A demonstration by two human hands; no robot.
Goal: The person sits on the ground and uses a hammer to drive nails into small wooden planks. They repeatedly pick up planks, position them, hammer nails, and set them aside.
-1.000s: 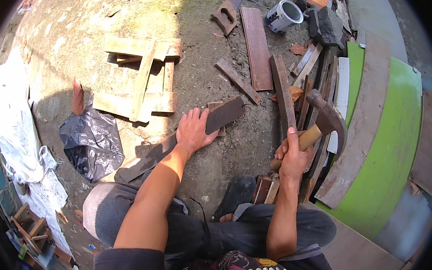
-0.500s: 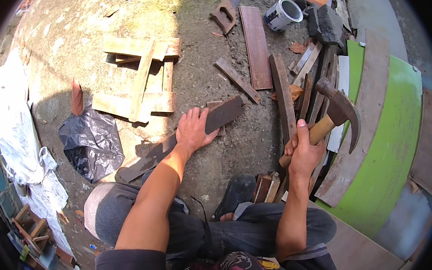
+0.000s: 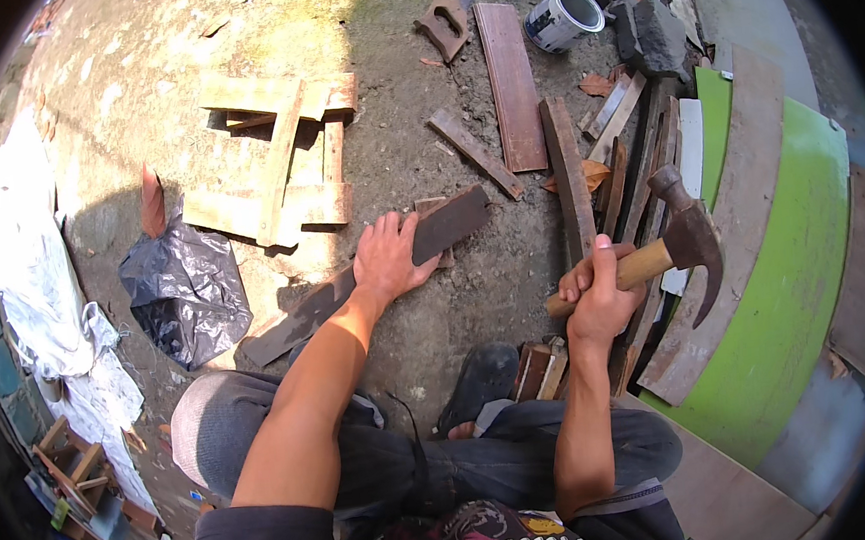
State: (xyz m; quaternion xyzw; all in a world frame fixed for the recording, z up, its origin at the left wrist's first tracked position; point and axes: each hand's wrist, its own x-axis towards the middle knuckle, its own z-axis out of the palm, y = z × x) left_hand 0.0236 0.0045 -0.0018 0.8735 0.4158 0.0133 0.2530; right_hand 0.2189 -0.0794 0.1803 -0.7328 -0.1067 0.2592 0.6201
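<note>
A dark, narrow wooden plank (image 3: 449, 225) lies slantwise on the ground before me, its far right end resting across a short wood piece (image 3: 431, 206). My left hand (image 3: 386, 257) is closed over the plank's middle, fingers across the top and thumb along the near edge. Off to the right, my right hand (image 3: 603, 296) grips a claw hammer (image 3: 689, 236) by its wooden handle. The hammer is raised above the ground, its metal head pointing right and its claw curving down, apart from the plank.
Nailed slats (image 3: 280, 165) lie beyond my left hand, near a black plastic bag (image 3: 185, 292). A handsaw (image 3: 445, 23), a reddish board (image 3: 512, 89) and a paint can (image 3: 564, 20) are farther off. Loose wood strips (image 3: 568, 175) and a green panel (image 3: 794, 275) stand at right.
The hammer has turned a little in my right hand's swing: its head sits slightly lower and its handle end slightly higher. My left hand stays on the plank.
</note>
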